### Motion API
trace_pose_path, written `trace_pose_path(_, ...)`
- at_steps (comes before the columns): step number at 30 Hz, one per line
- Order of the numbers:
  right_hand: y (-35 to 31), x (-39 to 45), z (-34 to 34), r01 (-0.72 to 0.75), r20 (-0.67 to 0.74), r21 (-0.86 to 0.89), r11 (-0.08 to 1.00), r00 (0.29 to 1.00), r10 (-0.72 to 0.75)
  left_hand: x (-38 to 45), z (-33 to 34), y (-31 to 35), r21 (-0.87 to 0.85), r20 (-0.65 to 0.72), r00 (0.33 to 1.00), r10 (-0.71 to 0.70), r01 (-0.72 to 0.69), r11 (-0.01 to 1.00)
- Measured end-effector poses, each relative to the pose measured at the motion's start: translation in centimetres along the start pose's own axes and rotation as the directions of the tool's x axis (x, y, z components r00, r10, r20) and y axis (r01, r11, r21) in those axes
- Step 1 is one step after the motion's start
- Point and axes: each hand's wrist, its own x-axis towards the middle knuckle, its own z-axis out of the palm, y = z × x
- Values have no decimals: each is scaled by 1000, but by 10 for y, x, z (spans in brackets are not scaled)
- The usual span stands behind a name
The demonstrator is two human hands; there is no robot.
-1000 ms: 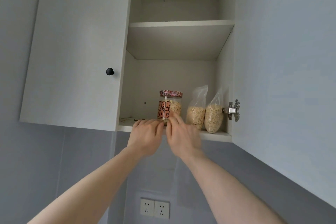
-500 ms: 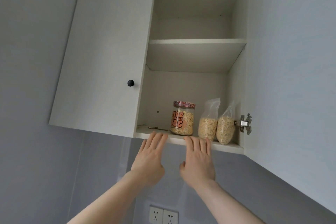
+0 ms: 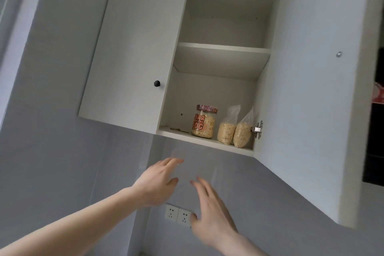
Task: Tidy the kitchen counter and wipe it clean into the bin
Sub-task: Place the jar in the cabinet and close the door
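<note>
Head view. Wall cabinet (image 3: 324, 68), right door open; lower shelf (image 3: 203, 139) holds one lidded jar (image 3: 203, 121) of oats and two clear bags (image 3: 233, 131) of oats, bags touching each other, jar just beside them. Upper shelf (image 3: 223, 48): nothing visible.

Left hand (image 3: 159, 183) and right hand (image 3: 209, 212): both below the shelf, fingers spread, holding nothing.

One double wall socket (image 3: 178, 214).

Judgement: stowing looks done. Counter and bin out of view; wiping appears still left.
</note>
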Motion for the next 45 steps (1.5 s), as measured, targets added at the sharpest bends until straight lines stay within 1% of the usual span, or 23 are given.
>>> trace_pose_path(3, 1, -56, -27, 73, 22, 46, 996, 997, -75, -26, -20, 32, -102, -67, 998, 21, -27, 994)
trace_pose_path(5, 5, -90, -52, 111, -6, 48, 993, 994, -111, -40, -37, 64, -165, -118, 991, 63, -82, 983)
trace_pose_path(7, 10, -122, -79, 111, -44, 57, 992, 993, -108, -54, -55, 101, -202, -184, 975, 122, -159, 966)
trace_pose_path(10, 14, -162, -122, 78, -128, 75, 994, 990, -68, -72, -83, 157, -233, -259, 949, 180, -242, 942)
trace_pose_path(12, 17, -184, -149, 59, -182, 72, 996, 982, -45, -82, -101, 190, -257, -276, 936, 220, -292, 921)
trace_pose_path(15, 22, -207, -183, -1, -225, 82, 997, 974, 20, -91, -121, 234, -300, -300, 920, 254, -343, 890)
trace_pose_path(19, 27, -224, -214, -66, -317, 184, 981, 940, 123, -95, -134, 283, -318, -314, 922, 225, -326, 890)
trace_pose_path(22, 26, -230, -231, -93, -359, 205, 974, 919, 163, -87, -135, 307, -239, -329, 920, 215, -301, 923)
trace_pose_path(25, 24, -232, -243, -95, -382, 174, 980, 911, 156, -75, -133, 313, -88, -375, 899, 226, -278, 957)
trace_pose_path(27, 23, -231, -249, -87, -401, 161, 983, 904, 146, -73, -130, 312, -14, -396, 883, 251, -279, 960)
trace_pose_path(30, 22, -224, -253, -49, -437, 152, 987, 893, 112, -73, -125, 306, -33, -418, 875, 243, -282, 959)
trace_pose_path(35, 19, -203, -250, 11, -440, 116, 993, 897, 41, -74, -130, 290, -58, -454, 868, 200, -253, 966)
trace_pose_path(41, 19, -166, -237, 88, -456, 108, 990, 889, -30, -76, -136, 250, -128, -475, 866, 156, -243, 962)
trace_pose_path(45, 23, -133, -219, 99, -439, 80, 992, 897, -54, -75, -147, 213, -135, -488, 871, 57, -140, 981)
